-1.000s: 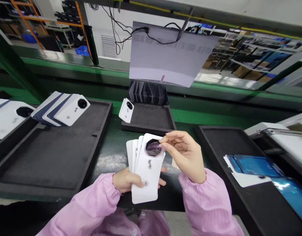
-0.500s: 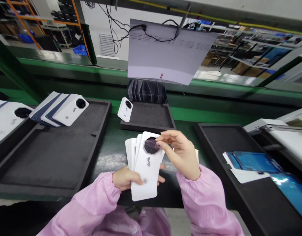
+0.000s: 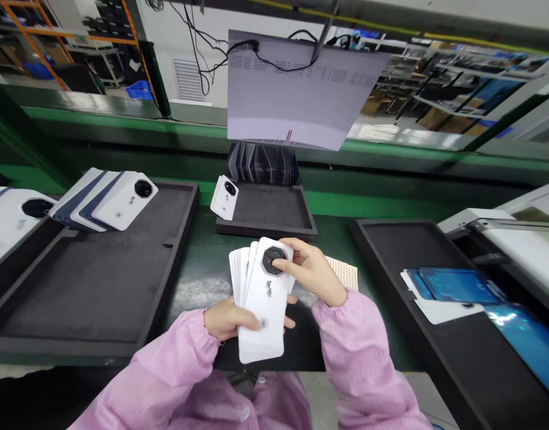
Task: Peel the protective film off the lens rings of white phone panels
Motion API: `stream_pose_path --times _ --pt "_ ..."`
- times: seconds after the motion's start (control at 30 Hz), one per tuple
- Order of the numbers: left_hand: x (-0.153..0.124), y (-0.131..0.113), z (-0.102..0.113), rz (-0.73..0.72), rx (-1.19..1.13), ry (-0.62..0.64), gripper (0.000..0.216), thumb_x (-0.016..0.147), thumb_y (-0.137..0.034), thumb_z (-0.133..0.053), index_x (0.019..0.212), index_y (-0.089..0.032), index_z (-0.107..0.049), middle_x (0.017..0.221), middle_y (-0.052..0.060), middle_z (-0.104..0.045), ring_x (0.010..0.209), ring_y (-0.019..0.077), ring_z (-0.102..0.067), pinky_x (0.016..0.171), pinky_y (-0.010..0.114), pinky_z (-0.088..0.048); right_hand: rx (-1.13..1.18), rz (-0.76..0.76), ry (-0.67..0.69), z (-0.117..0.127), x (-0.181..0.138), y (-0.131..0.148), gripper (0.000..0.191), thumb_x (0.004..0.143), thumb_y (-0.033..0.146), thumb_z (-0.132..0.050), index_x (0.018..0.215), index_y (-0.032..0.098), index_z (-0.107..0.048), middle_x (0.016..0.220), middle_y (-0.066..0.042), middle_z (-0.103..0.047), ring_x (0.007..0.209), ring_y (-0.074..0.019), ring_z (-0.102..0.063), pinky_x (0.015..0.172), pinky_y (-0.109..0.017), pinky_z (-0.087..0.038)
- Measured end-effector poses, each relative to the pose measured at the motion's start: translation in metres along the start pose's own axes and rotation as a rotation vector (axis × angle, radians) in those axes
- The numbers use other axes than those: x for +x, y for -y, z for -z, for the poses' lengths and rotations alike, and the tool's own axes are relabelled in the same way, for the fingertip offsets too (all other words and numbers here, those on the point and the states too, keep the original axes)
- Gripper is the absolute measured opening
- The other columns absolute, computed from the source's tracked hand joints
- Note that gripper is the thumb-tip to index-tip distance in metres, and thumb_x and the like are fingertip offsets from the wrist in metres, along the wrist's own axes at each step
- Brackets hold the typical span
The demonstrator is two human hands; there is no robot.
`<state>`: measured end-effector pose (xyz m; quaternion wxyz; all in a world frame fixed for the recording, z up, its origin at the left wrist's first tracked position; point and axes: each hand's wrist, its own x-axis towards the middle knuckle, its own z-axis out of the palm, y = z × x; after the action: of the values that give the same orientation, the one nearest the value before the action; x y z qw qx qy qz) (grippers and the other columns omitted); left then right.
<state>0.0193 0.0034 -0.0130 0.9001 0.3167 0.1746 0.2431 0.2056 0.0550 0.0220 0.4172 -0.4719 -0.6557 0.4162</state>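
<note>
My left hand (image 3: 225, 319) grips a fanned stack of white phone back covers (image 3: 259, 298) from below, held upright over the green bench. The front cover has a dark octagonal camera opening (image 3: 274, 261) near its top. My right hand (image 3: 311, 272) rests at the cover's upper right edge, thumb pressed on the camera opening, fingers curled behind the cover. Both arms wear pink sleeves.
A large black foam tray (image 3: 99, 280) lies at left with several white covers (image 3: 107, 200) fanned on its far corner. A smaller black tray (image 3: 270, 212) with one cover (image 3: 224, 199) stands ahead. At right is another black tray (image 3: 435, 334) with blue film sheets (image 3: 457, 286). A perforated card (image 3: 344, 272) lies behind my right hand.
My right hand came down from pinching at the camera opening to pressing its thumb on it; the opening now looks dark. The stack dropped slightly.
</note>
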Motion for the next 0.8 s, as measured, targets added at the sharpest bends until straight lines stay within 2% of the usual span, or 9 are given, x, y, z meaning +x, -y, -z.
stream_pose_path --times 0.07,0.17,0.23,0.33,0.43,0.5,0.63,0.73,0.8 --pt "0.000 -0.001 -0.001 0.016 0.008 -0.003 0.065 0.057 -0.005 -0.057 0.121 -0.017 -0.054 0.115 0.013 -0.062 0.098 0.0292 -0.061 0.075 0.038 -0.049 0.202 -0.017 -0.179 0.008 0.004 -0.012 0.026 0.070 0.032 -0.069 0.092 0.019 -0.062 0.080 -0.002 -0.065 0.070 -0.0153 -0.059 0.065 -0.029 -0.048" --pt "-0.001 -0.004 -0.003 -0.001 0.025 0.003 0.062 0.056 -0.006 -0.056 0.117 -0.012 -0.057 0.101 0.013 -0.068 0.092 0.0271 -0.063 0.076 0.036 -0.049 0.363 0.071 -0.559 0.032 0.007 -0.032 0.023 0.077 0.041 -0.058 0.087 0.021 -0.054 0.073 0.004 -0.058 0.063 -0.0096 -0.054 0.064 -0.025 -0.046" --pt "-0.004 -0.007 -0.003 -0.047 0.019 -0.001 0.063 0.055 -0.007 -0.055 0.118 -0.011 -0.056 0.101 0.013 -0.068 0.091 0.0273 -0.063 0.078 0.038 -0.048 0.369 0.089 -0.676 0.046 0.006 -0.045 0.026 0.079 0.048 -0.050 0.082 0.022 -0.050 0.068 0.005 -0.053 0.059 -0.0087 -0.051 0.063 -0.025 -0.046" --pt "-0.009 -0.012 -0.001 -0.122 -0.001 0.014 0.063 0.054 -0.010 -0.055 0.117 -0.009 -0.056 0.102 0.013 -0.067 0.092 0.0281 -0.062 0.080 0.040 -0.047 0.246 0.013 -0.539 0.046 0.002 -0.057 0.028 0.078 0.049 -0.051 0.080 0.021 -0.052 0.063 0.005 -0.053 0.054 -0.0103 -0.050 0.056 -0.027 -0.045" --pt "-0.012 -0.013 0.001 -0.175 -0.007 0.016 0.062 0.052 -0.012 -0.054 0.114 -0.009 -0.058 0.099 0.014 -0.068 0.091 0.0287 -0.062 0.079 0.040 -0.047 0.104 -0.038 -0.310 0.016 -0.001 -0.059 0.021 0.070 0.037 -0.064 0.076 0.018 -0.060 0.059 0.002 -0.056 0.049 -0.0133 -0.050 0.052 -0.030 -0.044" --pt "-0.012 -0.012 0.002 -0.168 0.017 -0.014 0.062 0.051 -0.011 -0.053 0.113 -0.009 -0.059 0.098 0.014 -0.068 0.090 0.0290 -0.062 0.078 0.041 -0.047 0.006 -0.028 -0.228 -0.007 -0.003 -0.055 0.017 0.063 0.030 -0.070 0.071 0.018 -0.062 0.061 0.000 -0.058 0.056 -0.0170 -0.053 0.060 -0.036 -0.047" --pt "-0.009 -0.007 0.001 -0.059 0.110 -0.116 0.063 0.047 -0.010 -0.052 0.110 -0.011 -0.061 0.096 0.012 -0.069 0.086 0.0276 -0.063 0.071 0.037 -0.049 -0.136 0.100 -0.325 -0.024 -0.009 -0.038 0.015 0.069 0.023 -0.065 0.083 0.020 -0.064 0.092 -0.008 -0.058 0.094 -0.0260 -0.051 0.087 -0.047 -0.038" --pt "-0.004 -0.003 -0.001 0.021 0.192 -0.194 0.060 0.046 -0.007 -0.052 0.104 -0.014 -0.064 0.091 0.009 -0.070 0.082 0.0246 -0.063 0.066 0.032 -0.049 -0.100 0.238 -0.423 -0.014 -0.016 -0.025 0.010 0.079 0.022 -0.058 0.088 0.022 -0.061 0.092 -0.006 -0.054 0.088 -0.0212 -0.052 0.078 -0.040 -0.044" --pt "-0.002 -0.001 -0.002 0.091 0.244 -0.195 0.059 0.046 -0.007 -0.053 0.103 -0.015 -0.065 0.090 0.007 -0.070 0.083 0.0239 -0.062 0.068 0.032 -0.048 -0.042 0.244 -0.347 -0.006 -0.020 -0.019 0.006 0.079 0.022 -0.059 0.085 0.022 -0.061 0.086 -0.004 -0.054 0.080 -0.0179 -0.053 0.071 -0.035 -0.045"
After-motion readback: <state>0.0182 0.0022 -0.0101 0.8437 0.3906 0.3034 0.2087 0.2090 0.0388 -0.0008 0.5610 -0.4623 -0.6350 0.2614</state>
